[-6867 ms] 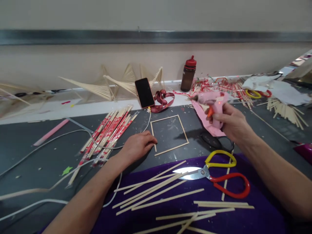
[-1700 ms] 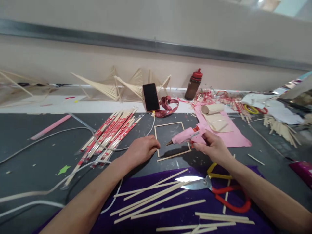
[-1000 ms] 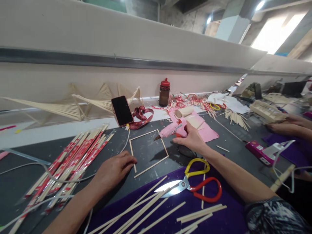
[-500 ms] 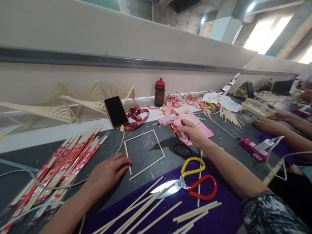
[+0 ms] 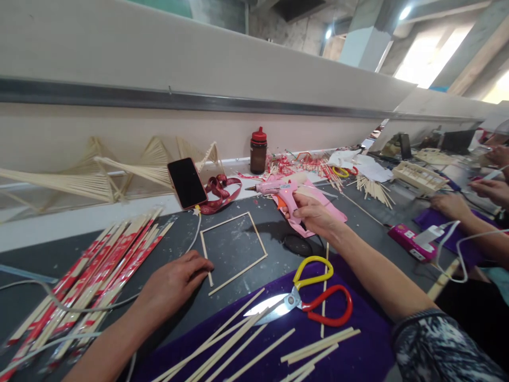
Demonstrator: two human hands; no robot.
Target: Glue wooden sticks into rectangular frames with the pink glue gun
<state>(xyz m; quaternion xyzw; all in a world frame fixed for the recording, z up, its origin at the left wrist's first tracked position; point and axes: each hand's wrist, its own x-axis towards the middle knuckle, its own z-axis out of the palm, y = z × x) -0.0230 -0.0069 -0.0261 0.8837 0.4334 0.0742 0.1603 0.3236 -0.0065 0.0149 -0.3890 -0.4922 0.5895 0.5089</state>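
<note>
My right hand (image 5: 312,215) is wrapped round the handle of a pink hot glue gun (image 5: 278,188), held up over the table with its nozzle pointing left. Thin wooden sticks form a square frame (image 5: 238,274) on the grey tabletop; its near left corner has a small gap. The fingers of my left hand (image 5: 185,273) are closed at the near end of the frame's left stick (image 5: 204,249), their tips on it. Scissors (image 5: 293,300) with one yellow and one red handle lie spread on purple cloth, closer to me, among loose wooden sticks (image 5: 230,339).
Packaged sticks (image 5: 107,254) lie at left beside white cables. Behind are a phone (image 5: 186,183), a red strap (image 5: 222,191), a bottle (image 5: 259,154) and a stick structure (image 5: 135,164). A magenta power strip (image 5: 411,241) and another person's hands (image 5: 451,209) are at right.
The glue gun has tipped, its nozzle rising slightly and its handle turning more upright in my right hand. My left hand stays at the frame. At right, another person's hands have shifted.
</note>
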